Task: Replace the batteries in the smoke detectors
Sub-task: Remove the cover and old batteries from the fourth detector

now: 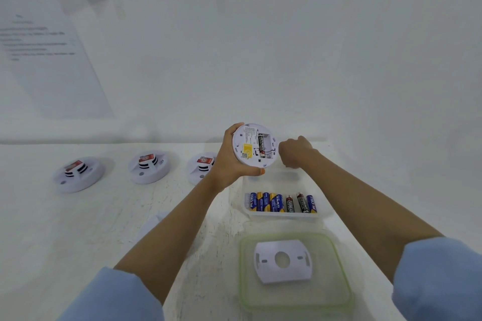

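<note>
Left hand (229,161) holds a detector (254,144) up over the tabletop (104,216), back side toward the camera; fingers wrapped behind the far rim, thumb under the near rim. Its battery bay is open, with one black battery (261,145) seated on the bay's left side; the slot to the right looks empty. A yellow label sits left of the bay. Right hand (294,151) hovers just right of the detector, fingers curled in toward the palm; cannot tell whether they pinch anything. Below both hands, a clear tray (323,212) on the tabletop holds a row of batteries (280,202): blue-and-yellow cells on the left, two black ones and one more blue at the right. Nearer the camera lies a green-rimmed lid (339,255) with a white mounting plate (283,260) resting flat on it. Three more detectors (150,167) stand in a row on the tabletop to the left, dome side up, each with a red tag on top; the rightmost is partly hidden by the left wrist. Printed sheets hang on the wall behind, text blurred.
</note>
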`<action>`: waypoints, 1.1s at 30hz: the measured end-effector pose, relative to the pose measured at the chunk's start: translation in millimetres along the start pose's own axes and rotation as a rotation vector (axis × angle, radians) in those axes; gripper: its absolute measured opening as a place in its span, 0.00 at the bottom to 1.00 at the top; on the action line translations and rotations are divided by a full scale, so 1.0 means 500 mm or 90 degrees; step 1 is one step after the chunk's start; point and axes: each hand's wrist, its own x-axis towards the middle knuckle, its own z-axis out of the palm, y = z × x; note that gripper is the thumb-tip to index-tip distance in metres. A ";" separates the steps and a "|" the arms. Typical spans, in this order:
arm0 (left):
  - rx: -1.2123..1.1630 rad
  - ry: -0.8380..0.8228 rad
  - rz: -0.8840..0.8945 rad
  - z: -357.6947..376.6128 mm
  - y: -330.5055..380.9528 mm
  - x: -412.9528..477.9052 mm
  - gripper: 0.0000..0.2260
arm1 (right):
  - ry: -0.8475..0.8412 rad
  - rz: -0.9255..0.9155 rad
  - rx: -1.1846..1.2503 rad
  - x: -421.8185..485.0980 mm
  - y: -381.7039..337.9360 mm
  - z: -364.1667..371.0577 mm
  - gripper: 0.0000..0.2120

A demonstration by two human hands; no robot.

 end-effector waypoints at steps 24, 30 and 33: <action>-0.045 0.023 0.022 0.028 0.031 -0.023 0.43 | 0.236 -0.064 0.537 -0.138 0.001 -0.133 0.08; -0.065 0.023 0.016 0.025 0.035 -0.032 0.44 | 0.363 -0.049 0.684 -0.143 -0.012 -0.123 0.18; -0.067 0.023 0.019 0.023 0.037 -0.029 0.44 | 0.401 -0.028 0.728 -0.133 -0.019 -0.111 0.15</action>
